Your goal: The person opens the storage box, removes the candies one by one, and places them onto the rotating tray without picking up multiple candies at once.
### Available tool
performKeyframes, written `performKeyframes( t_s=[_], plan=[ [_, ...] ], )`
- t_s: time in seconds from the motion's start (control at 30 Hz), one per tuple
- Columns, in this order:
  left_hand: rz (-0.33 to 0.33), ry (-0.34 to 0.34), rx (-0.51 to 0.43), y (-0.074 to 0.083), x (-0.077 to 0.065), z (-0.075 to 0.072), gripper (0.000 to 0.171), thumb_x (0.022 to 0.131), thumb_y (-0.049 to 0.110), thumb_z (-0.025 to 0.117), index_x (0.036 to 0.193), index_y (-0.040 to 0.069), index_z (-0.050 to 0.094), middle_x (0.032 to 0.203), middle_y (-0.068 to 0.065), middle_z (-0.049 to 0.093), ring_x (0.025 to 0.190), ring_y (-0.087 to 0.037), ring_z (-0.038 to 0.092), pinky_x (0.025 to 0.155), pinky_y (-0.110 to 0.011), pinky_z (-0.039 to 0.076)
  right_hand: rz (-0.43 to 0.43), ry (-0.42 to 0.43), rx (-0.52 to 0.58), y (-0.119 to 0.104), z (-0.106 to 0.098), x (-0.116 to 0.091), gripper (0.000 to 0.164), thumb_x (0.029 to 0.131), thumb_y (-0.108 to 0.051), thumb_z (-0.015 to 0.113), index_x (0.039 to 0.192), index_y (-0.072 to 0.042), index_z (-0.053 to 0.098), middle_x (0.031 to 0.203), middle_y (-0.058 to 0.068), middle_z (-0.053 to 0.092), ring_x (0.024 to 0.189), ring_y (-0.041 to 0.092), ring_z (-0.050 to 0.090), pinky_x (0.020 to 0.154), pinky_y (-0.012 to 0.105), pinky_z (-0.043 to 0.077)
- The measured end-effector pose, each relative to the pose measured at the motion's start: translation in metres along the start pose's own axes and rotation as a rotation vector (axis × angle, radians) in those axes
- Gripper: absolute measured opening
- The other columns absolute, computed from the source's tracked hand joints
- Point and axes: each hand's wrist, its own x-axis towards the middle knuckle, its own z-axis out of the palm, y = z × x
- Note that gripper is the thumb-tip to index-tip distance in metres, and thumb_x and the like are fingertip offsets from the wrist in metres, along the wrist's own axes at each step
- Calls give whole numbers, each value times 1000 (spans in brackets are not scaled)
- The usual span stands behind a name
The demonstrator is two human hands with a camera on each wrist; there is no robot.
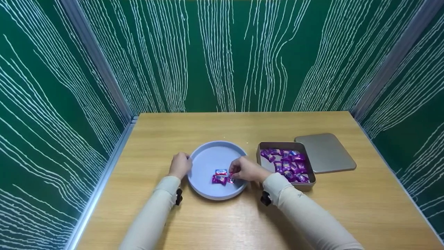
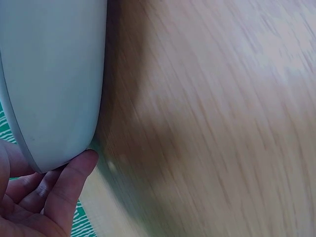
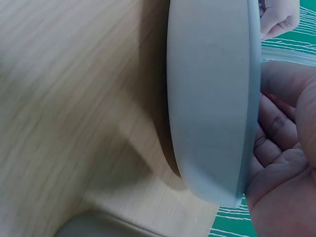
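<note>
A round, pale blue plate (image 1: pixel 208 156) with a raised side stands on the table. My left hand (image 1: pixel 180 165) holds it at its left edge; in the left wrist view the thumb is at the rim and curled fingers (image 2: pixel 69 185) bear on the outer wall (image 2: pixel 59 74). Over the plate's right side, my right hand (image 1: pixel 249 169) pinches a small wrapped candy (image 1: pixel 231 179) low over the bottom. Beside it lie a purple-wrapped candy (image 1: pixel 219 179) and a blue and red one (image 1: pixel 221 172). The plate's wall hides the right fingertips in the right wrist view.
Right of the plate, a square metal tin (image 1: pixel 305 186) holds several purple-wrapped candies (image 1: pixel 286 165). Its flat lid (image 1: pixel 327 152) lies behind it to the right. Green walls with white lines border the wooden table (image 1: pixel 222 225).
</note>
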Motion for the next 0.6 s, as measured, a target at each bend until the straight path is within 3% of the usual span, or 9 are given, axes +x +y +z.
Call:
performKeyframes(
  t_s=[0.23, 0.43, 0.6],
  plan=[
    [-16, -4, -1, 1, 0, -1, 26, 105, 5, 56, 101, -5, 79, 79, -10, 71, 70, -19, 65, 61, -28, 56, 12, 11, -26, 1, 2, 6, 9, 90, 0, 83, 98, -1, 79, 91, 10, 79, 80, 8, 67, 79, 25, 62],
    [14, 29, 36, 0, 0, 1, 27, 104, 6, 57, 105, -5, 81, 82, -11, 75, 74, -21, 66, 66, -32, 58, -11, 60, -125, -1, 4, 9, 9, 89, -2, 85, 97, -2, 80, 89, 10, 79, 78, 10, 67, 78, 28, 62],
    [16, 33, 42, 2, -1, 2, 27, 104, 6, 57, 107, -5, 81, 84, -12, 75, 76, -22, 68, 70, -36, 60, 28, 93, -150, -3, 6, 9, 13, 88, -2, 86, 100, -1, 80, 92, 11, 80, 81, 14, 70, 82, 33, 64]
  ],
)
